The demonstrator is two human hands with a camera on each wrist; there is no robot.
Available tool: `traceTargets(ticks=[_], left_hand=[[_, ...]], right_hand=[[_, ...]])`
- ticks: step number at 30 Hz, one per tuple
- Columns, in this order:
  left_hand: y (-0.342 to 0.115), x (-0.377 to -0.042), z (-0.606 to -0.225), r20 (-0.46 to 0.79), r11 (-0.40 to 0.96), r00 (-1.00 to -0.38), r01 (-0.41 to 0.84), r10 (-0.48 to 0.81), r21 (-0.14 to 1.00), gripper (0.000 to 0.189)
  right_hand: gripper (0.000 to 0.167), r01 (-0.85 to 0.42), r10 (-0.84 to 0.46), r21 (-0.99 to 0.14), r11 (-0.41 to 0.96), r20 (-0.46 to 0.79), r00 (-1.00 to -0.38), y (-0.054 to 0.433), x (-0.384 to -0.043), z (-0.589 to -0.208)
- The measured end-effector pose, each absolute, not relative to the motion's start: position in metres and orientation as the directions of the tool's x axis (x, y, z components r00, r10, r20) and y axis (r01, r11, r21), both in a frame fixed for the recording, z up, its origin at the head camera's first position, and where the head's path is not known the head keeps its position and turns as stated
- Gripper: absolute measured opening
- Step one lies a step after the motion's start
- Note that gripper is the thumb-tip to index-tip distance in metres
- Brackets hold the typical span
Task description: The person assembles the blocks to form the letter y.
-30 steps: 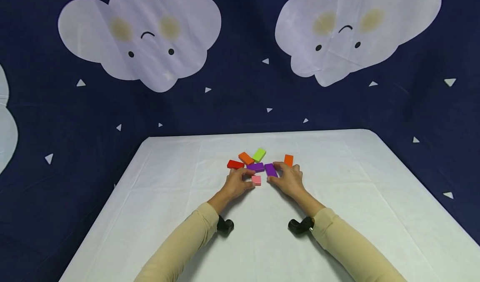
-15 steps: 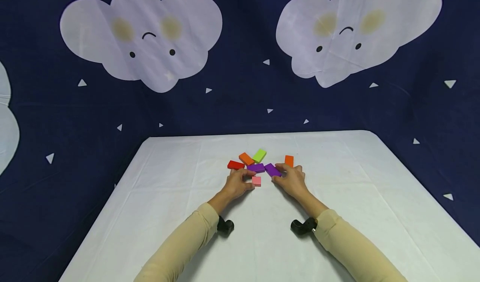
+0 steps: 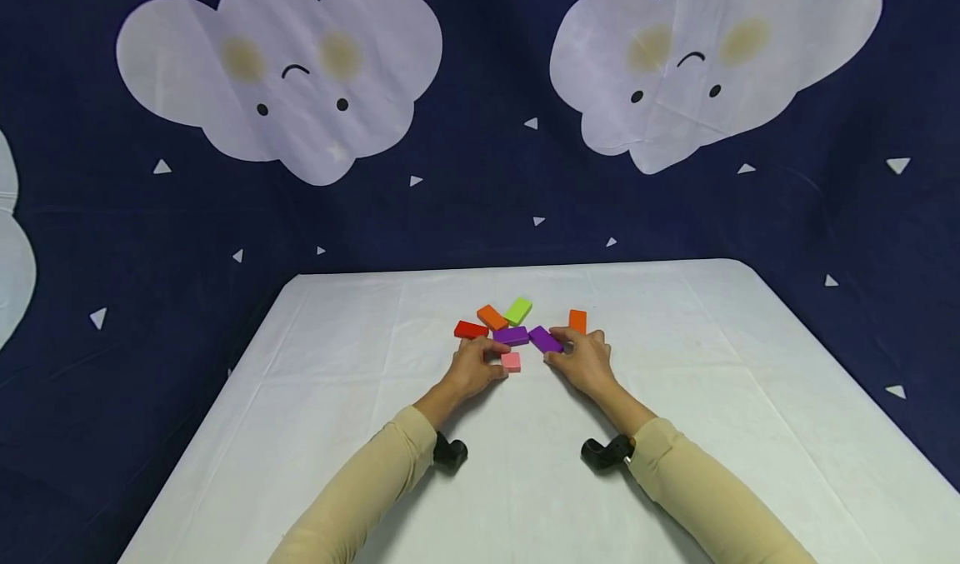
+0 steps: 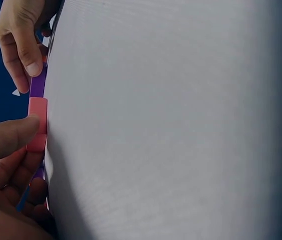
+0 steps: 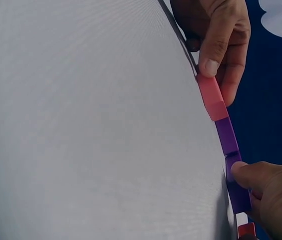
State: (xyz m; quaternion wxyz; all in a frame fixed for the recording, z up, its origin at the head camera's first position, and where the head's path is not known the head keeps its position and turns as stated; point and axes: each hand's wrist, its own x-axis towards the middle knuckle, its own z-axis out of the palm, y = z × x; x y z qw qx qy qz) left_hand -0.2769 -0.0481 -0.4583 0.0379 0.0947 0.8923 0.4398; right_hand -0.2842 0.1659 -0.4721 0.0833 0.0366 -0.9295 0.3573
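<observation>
My left hand (image 3: pixel 472 367) pinches a small pink block (image 3: pixel 511 362) between thumb and fingers; in the left wrist view, the thumb lies on the near side of the pink block (image 4: pixel 38 112). To its right, my right hand (image 3: pixel 587 360) holds a purple block (image 3: pixel 545 340) that lies slantwise on the table. A second purple block (image 3: pixel 512 336) sits just behind the pink one, its right end close to the held purple block. Viewed from the right wrist, the thumb presses on the purple block (image 5: pixel 237 195); fingertips behind it are hidden.
Behind the hands lie a red block (image 3: pixel 471 330), an orange block (image 3: pixel 492 316) and a lime green block (image 3: pixel 518 310). Another orange block (image 3: pixel 577 321) lies just beyond the right hand. Everything rests on a white-covered table (image 3: pixel 525 481) before a dark blue cloud-patterned cloth (image 3: pixel 480 222).
My right hand has shifted slightly right, and its purple block has turned to a flatter slant. The left hand and the other blocks have hardly moved.
</observation>
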Motion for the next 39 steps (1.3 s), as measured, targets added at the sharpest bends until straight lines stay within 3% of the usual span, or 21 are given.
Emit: traceTargets(ticks=[19, 39], left_hand=[[-0.05, -0.277, -0.457, 0.026, 0.542, -0.977, 0.139, 0.21, 0.829, 0.031], [-0.053, -0.263, -0.455, -0.01, 0.459, -0.984, 0.073, 0.175, 0.885, 0.029]], right_hand=[[0.047, -0.126, 0.005, -0.708, 0.695, 0.18, -0.984, 0.172, -0.286, -0.472], [0.045, -0.241, -0.098, -0.711, 0.66, 0.237, -0.967, 0.192, -0.284, -0.468]])
